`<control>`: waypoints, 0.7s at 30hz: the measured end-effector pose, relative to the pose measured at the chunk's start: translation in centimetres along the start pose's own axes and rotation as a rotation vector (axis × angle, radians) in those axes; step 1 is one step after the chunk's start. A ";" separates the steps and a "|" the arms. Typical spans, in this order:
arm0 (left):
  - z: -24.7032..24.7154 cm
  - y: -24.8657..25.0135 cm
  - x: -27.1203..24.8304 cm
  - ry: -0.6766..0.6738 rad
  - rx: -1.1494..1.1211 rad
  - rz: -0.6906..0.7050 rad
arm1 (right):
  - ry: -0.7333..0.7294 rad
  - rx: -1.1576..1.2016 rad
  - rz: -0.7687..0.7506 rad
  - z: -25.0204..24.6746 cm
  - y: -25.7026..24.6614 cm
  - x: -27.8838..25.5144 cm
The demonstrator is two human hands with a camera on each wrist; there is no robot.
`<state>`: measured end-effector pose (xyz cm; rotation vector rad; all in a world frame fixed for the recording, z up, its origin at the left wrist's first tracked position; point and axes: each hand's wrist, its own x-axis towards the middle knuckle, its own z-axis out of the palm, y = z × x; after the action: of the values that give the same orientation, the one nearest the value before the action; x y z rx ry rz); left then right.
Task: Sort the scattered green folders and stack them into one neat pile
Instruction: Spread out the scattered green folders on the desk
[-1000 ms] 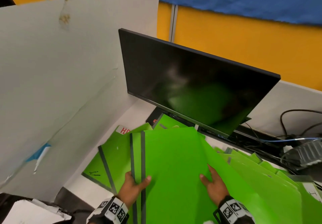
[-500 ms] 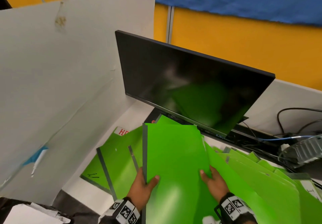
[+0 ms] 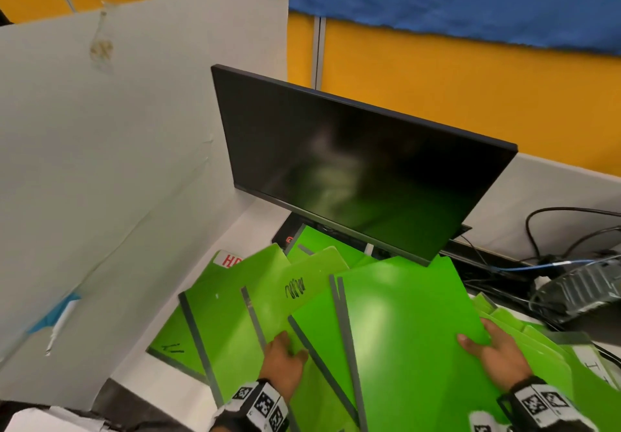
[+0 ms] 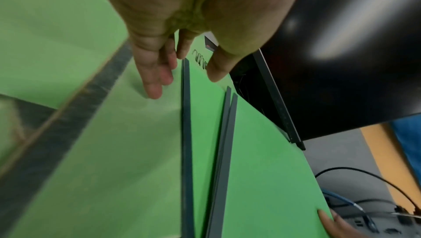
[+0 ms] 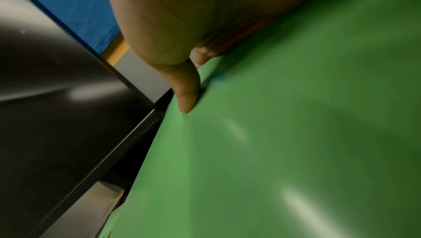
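Several green folders with grey spines lie fanned over the desk under the monitor. The top folder (image 3: 403, 324) sits to the right; my right hand (image 3: 485, 342) holds its right edge, thumb on top, fingers behind the edge. In the right wrist view the thumb (image 5: 187, 96) presses on the green cover. My left hand (image 3: 290, 346) lies across a grey spine (image 4: 187, 134). Its straight fingers (image 4: 154, 83) rest on a lower folder. The thumb sits on a folder with a black scribble (image 3: 295, 288).
A black monitor (image 3: 353, 162) stands close behind the folders, its lower edge just over them. A white cardboard panel (image 3: 100, 162) walls off the left. Cables and a power unit (image 3: 571, 287) lie at the right, beyond more green folders (image 3: 554, 364).
The top folder has swung to the right with my right hand, uncovering the scribbled folder. My left hand has let go of the folder's spine and now lies flat across it.
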<state>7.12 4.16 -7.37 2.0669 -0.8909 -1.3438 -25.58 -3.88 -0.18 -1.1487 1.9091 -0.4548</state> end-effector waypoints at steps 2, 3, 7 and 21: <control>0.6 0.6 1.1 0.014 -0.041 -0.070 | 0.001 -0.044 -0.009 -1.1 0.2 0.4; 0.9 1.2 1.6 0.014 -0.058 -0.095 | -0.001 -0.061 -0.016 -1.4 0.2 0.6; 2.0 3.9 1.9 0.007 -0.251 -0.195 | -0.021 -0.097 -0.013 -1.1 0.5 1.2; 5.5 4.9 1.3 -0.114 0.080 -0.087 | -0.023 -0.543 -0.042 2.0 1.1 2.7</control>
<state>1.20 -0.38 -6.69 2.1291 -0.9264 -1.5070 -25.15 -5.40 -3.34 -1.5287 2.0522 0.0699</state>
